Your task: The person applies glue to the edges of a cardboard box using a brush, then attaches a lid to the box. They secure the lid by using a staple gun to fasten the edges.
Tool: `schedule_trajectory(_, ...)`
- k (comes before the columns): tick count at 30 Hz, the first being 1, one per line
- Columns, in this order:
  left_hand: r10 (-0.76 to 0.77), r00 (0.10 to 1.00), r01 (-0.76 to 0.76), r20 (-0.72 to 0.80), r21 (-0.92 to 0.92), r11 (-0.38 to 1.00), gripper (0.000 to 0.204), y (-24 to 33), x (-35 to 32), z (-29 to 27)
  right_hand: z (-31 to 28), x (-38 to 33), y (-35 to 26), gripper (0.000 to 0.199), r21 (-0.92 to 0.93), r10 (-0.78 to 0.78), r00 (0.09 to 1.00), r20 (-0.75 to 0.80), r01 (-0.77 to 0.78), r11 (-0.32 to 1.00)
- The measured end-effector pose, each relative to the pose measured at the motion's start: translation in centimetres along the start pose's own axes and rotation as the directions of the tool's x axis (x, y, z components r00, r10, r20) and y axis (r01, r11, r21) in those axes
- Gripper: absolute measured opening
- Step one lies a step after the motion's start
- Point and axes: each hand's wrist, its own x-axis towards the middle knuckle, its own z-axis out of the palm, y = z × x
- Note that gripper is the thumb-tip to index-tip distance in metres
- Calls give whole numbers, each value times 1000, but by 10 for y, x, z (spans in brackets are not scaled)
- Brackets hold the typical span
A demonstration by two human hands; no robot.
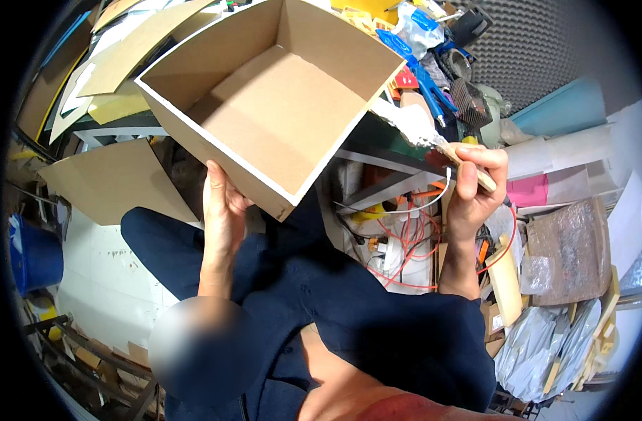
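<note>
Both forearms bare, no sleeves, gloves or wristwear on left hand [221,210] or right hand [475,184]. Legs clad in dark navy trousers.

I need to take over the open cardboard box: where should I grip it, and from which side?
Probably the near wall of the cardboard box, from below, where the left hand already holds it. The open top tilts toward the camera, so the thin rim can be pinched. The right hand holds a brush at the far-right corner; avoid that side.
</note>
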Motion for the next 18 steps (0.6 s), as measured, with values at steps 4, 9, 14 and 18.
schedule_trajectory(4,-42,998,44,-47,54,998,74,2,-8,-1,4,-2,1,15,-55,39,999,-15,-40,998)
schedule_trajectory(9,-29,998,30,-53,19,999,75,4,-10,-2,3,2,5,12,23,92,996,-4,-92,995)
schedule_trajectory(14,-39,998,40,-44,26,999,74,4,-11,-1,3,-2,2,14,52,13,994,106,-18,999)
schedule_trajectory(18,29,992,-31,-124,-14,999,68,4,-9,8,2,6,12,14,46,175,985,-1,-175,984)
